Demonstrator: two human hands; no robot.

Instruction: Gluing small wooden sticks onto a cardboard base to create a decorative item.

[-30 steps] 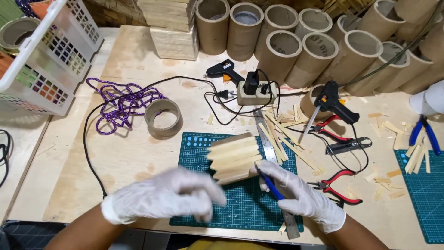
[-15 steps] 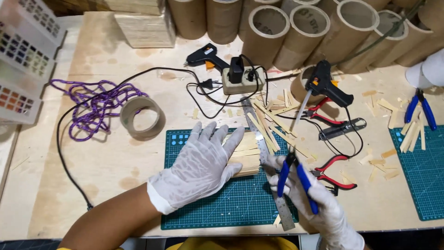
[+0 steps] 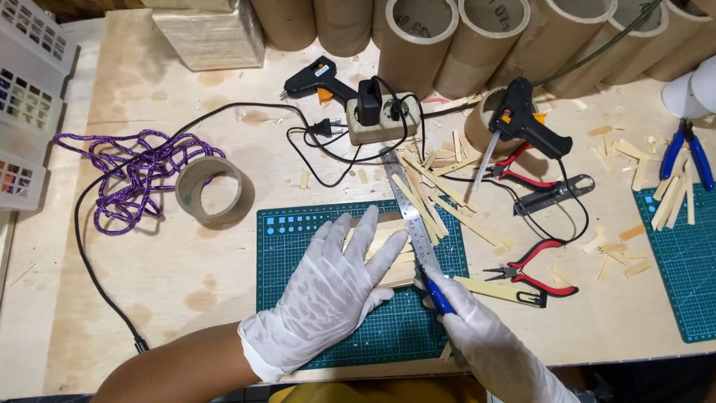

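Left hand, white glove, fingers spread, palm flat on wooden slat stack lying on green cutting mat, desk centre. Right hand, gloved, closed on blue-handled tool, tip against steel ruler beside stack. Red pliers right of mat; tape roll left.

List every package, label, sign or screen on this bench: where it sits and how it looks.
Wrapped block: top left, boxy, pale tan under clear film.
Cardboard tubes: back edge, round, brown, dark markings inside rims.
Baskets: far left, white lattice, coloured patches showing through.
No screens or signs.
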